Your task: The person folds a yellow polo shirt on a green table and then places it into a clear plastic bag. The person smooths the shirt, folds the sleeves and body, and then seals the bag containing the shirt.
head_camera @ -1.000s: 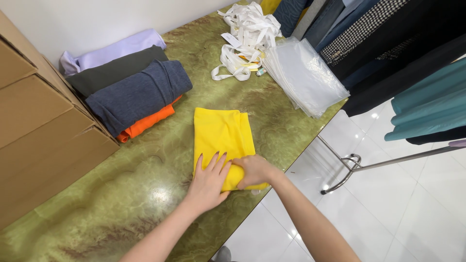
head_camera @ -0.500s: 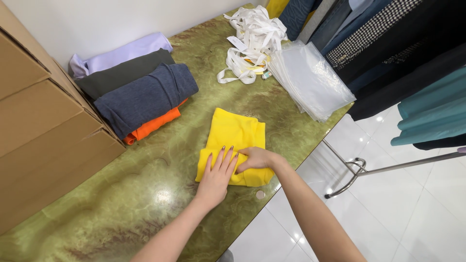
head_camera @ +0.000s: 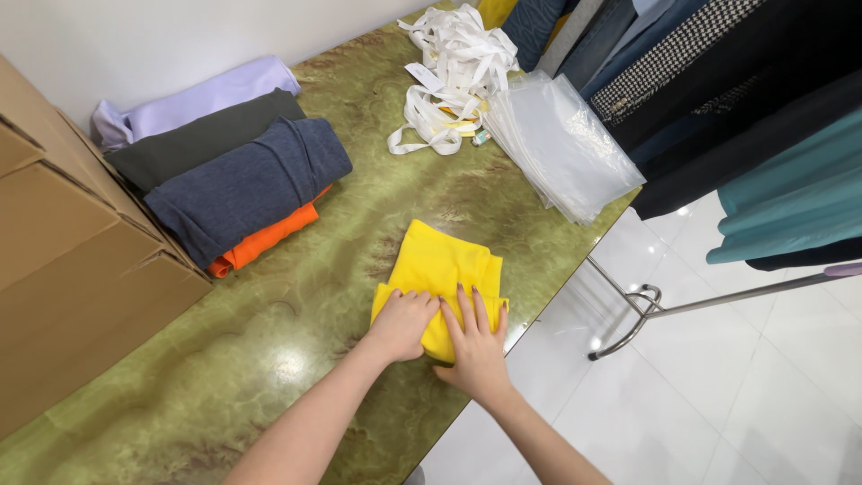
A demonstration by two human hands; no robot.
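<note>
Yellow folded cloth (head_camera: 444,274) lay on the green marbled table (head_camera: 269,359), close to the table's right edge, which ran just beside the cloth's near corner. Both hands pressed flat on the near end of the cloth. The left hand (head_camera: 401,325) rested with curled fingers on its left part, and the right hand (head_camera: 476,346) lay with spread fingers on its right part; neither hand gripped, both were open and only pushing down. The two hands were touching each other at the thumbs.

To the left, a stack of rolled fabrics (head_camera: 242,184) in lilac, dark grey, blue and orange was well apart from the cloth, with bare table between them. Cardboard boxes (head_camera: 72,269) stood along the left side. Farther away lay a heap of white straps (head_camera: 453,67) and a pile of clear plastic bags (head_camera: 561,144), whose corner reached the table's right edge. Beyond this edge was white tiled floor (head_camera: 745,377) and a rack with hanging clothes (head_camera: 745,108).
</note>
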